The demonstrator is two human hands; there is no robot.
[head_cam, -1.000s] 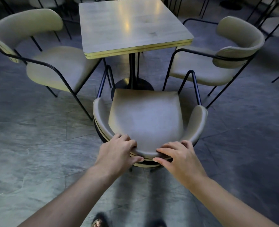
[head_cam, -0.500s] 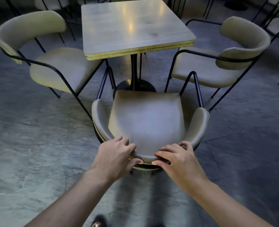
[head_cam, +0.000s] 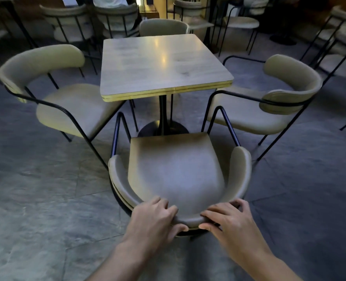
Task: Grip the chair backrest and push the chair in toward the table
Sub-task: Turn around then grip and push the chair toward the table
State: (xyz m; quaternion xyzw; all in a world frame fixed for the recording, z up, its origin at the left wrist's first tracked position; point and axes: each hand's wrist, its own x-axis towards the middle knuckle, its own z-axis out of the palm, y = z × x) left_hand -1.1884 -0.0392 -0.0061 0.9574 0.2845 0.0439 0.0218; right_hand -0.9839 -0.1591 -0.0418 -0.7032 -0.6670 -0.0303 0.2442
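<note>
A beige padded chair [head_cam: 176,169] with a curved backrest [head_cam: 239,171] and black metal frame stands right in front of me, facing a square wooden table [head_cam: 160,63] on a black pedestal. My left hand [head_cam: 153,220] is wrapped over the middle of the backrest rim, fingers inside and thumb outside. My right hand [head_cam: 229,222] grips the same rim just to the right. The front edge of the seat sits a little short of the table's near edge.
A matching chair [head_cam: 66,106] stands at the table's left, another chair [head_cam: 265,110] at its right, and a third chair [head_cam: 164,27] at the far side. More chairs and tables fill the back of the room. The floor [head_cam: 36,189] is grey stone tile.
The view has tilted up and now takes in the far chairs. The chair and both hands sit lower in the frame, closer to the table base. My grip is unchanged.
</note>
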